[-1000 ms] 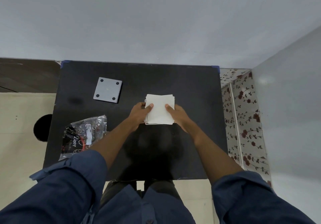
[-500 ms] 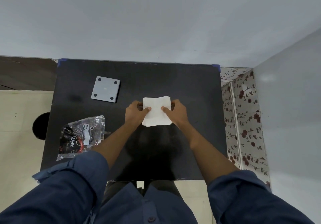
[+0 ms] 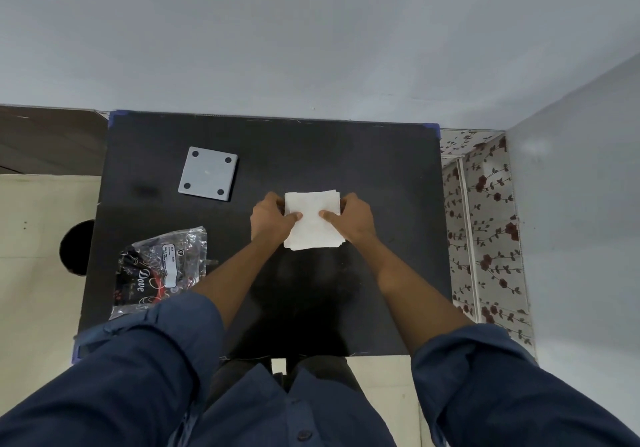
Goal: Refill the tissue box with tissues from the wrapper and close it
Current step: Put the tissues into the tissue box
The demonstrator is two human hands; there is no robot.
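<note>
One tissue stack (image 3: 313, 219), one wrapper (image 3: 161, 266), one grey square plate (image 3: 208, 178), two hands, one table (image 3: 346, 155).

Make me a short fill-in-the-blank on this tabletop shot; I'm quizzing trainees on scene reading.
1. Both hands grip the stack of ____ tissues.
2. The grey square plate has ____ dark holes.
3. The empty wrapper lies beside the person's ____ forearm.
4. The table top is ____.

Missing words: white; four; left; black

1. A plain indoor room, likely a home: bare pale wall (image 3: 311, 30), cream tiled floor (image 3: 34, 290)
2. Small black table (image 3: 381, 169) beside a floral-patterned panel (image 3: 485, 221)
</note>
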